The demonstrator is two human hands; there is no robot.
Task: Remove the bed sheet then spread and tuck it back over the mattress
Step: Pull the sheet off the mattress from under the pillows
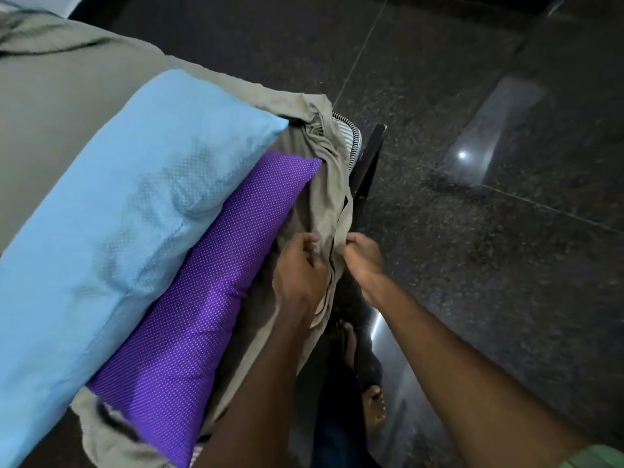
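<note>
The grey-olive bed sheet [67, 106] covers the mattress, whose striped corner [349, 136] shows bare at the bed's end. The sheet's loose edge [332, 194] hangs bunched along the side of the bed. My left hand [299, 270] grips a fold of that edge from the bed side. My right hand [363, 256] pinches the hem strip just beside it, on the floor side. Both hands sit close together at the mattress edge.
A light blue pillow [135, 197] and a purple dotted pillow [206, 292] lie on the sheet next to my hands. A dark bed frame piece [369, 160] juts out by the corner. The dark polished stone floor [489, 197] spreads to the right; my bare feet [358, 366] stand below.
</note>
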